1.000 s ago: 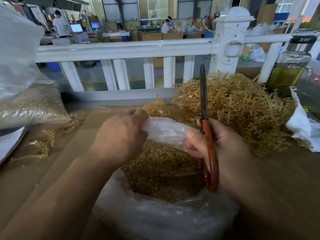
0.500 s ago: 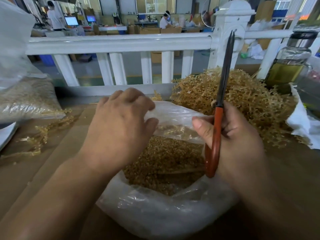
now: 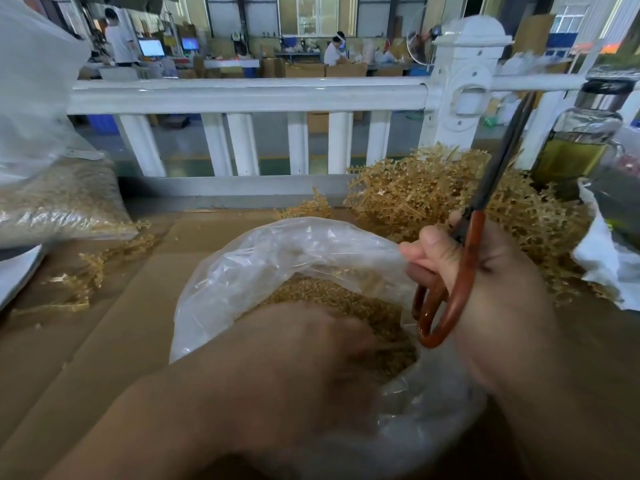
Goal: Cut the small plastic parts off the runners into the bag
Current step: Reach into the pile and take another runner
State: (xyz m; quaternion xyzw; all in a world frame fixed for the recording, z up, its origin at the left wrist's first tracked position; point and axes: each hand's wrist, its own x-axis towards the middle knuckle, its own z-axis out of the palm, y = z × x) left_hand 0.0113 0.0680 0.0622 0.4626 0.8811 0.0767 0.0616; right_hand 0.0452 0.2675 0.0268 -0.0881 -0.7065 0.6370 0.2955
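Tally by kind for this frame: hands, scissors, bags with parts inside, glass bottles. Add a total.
hands: 2 (left hand, right hand)
scissors: 1
bags with parts inside: 2 (open bag at centre, filled bag at far left)
glass bottle: 1
total: 6

L hand [image 3: 311, 351] blurred, low centre; R hand [image 3: 491, 292] raised, fingers curled gripping, thumb out.

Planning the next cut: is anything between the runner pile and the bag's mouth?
Yes. The left hand lies over the bag mouth; the right hand, holding scissors and pinching the rim, sits between the runner pile and the opening.
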